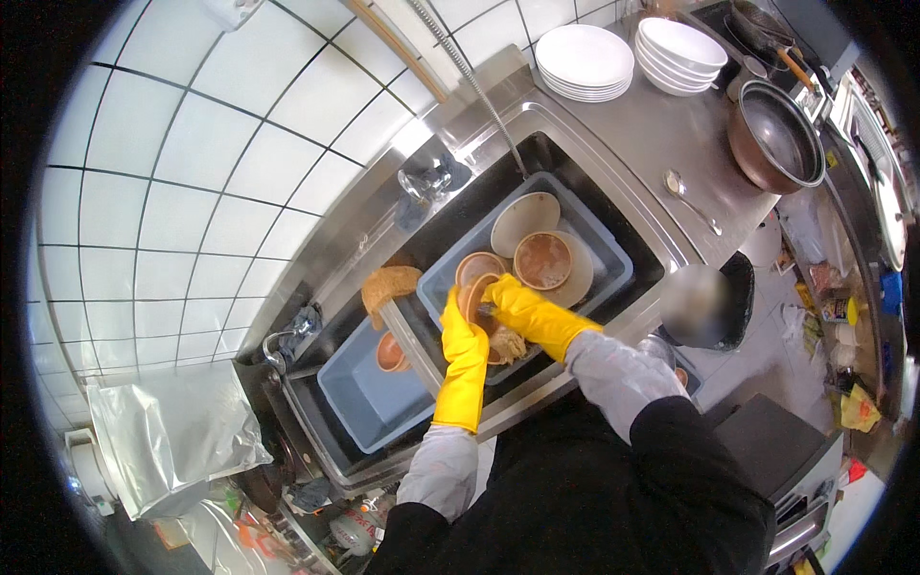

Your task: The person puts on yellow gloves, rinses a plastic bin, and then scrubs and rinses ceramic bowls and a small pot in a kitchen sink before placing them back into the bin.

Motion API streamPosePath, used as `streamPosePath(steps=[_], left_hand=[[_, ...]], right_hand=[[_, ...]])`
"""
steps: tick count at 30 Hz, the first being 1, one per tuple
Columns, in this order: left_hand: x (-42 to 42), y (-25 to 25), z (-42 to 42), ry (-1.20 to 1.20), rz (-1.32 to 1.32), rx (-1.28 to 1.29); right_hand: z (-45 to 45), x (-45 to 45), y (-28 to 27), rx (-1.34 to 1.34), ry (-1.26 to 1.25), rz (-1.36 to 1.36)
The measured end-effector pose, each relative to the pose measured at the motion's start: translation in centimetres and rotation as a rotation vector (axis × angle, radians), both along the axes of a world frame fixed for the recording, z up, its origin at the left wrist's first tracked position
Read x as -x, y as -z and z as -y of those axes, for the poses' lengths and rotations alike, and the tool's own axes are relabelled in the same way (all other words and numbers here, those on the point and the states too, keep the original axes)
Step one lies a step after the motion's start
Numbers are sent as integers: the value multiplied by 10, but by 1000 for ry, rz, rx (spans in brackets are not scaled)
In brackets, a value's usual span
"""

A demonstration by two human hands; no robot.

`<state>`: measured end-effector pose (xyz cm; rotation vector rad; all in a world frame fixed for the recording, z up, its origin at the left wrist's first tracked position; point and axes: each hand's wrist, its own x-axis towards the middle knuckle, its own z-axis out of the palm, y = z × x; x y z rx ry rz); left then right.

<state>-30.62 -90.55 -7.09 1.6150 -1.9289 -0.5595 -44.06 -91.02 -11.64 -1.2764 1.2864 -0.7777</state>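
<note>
Over the right sink basin, my left hand (458, 330), in a yellow rubber glove, grips a small brown bowl (470, 297) tilted on its side. My right hand (523, 307), gloved alike, has its fingers at the bowl's mouth, closed on a small grey scrubber (486, 309) that is mostly hidden. Just below the hands lies a tan, rough-textured cloth or sponge (509, 346). In the blue-grey tub (607, 251) under them rest a second brown bowl (480, 264), a brown bowl with cloudy residue (543, 260) and pale plates (528, 219).
A tan cloth (390, 289) drapes over the sink divider (413, 341). The left basin holds another blue tub (366, 402) with a brown bowl (392, 352). White plates (583, 57), white bowls (679, 54), a spoon (691, 201) and a metal pot (776, 136) occupy the steel counter.
</note>
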Motion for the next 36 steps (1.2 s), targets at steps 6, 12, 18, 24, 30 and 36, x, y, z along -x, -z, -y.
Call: streamPosePath(steps=[6,12,18,24,30,36], left_hand=[[22,-32,11,59,-2,-77],[0,10,-1,69,-429,-81],[20,-22,5,-140,-397,-922],[-20,32,-2,-244,-611,-688],[-38,-6,-6,-467,-638,-534],[-55,-27,-14,-519,-486,-493]], right_hand=[[-9,-3,24,-76,317,284],[-11,9,0,-127,19,460],[31,43,26,986,-423,-734],[37,106,-41,494,-228,-1101],[39,204,41,287,-305,-1692],[29,162,20,18,-215,-1521]])
